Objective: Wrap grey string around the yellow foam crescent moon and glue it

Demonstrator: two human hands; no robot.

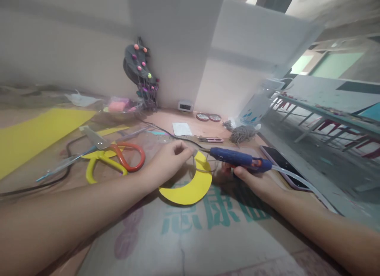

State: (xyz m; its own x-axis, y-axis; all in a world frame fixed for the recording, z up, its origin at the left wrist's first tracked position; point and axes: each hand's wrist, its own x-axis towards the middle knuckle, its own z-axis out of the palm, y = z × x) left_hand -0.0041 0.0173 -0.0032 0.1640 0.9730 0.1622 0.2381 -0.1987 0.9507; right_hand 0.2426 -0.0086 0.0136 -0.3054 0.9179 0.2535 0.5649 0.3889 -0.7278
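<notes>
L hand (171, 158) is pinching paper crescent (191, 193), R hand (253, 180) is gripping glue gun (230, 156); prob. gluing yarn (204, 171), next move needing steady aim.

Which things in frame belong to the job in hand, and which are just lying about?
Job:
- yellow crescent, left grip at its upper tip
- blue glue gun, in right grip
- grey yarn, probably; a similar strand shows at the crescent

Lying about, apparently:
- phone
- open scissors
- small white clock-like device
</notes>
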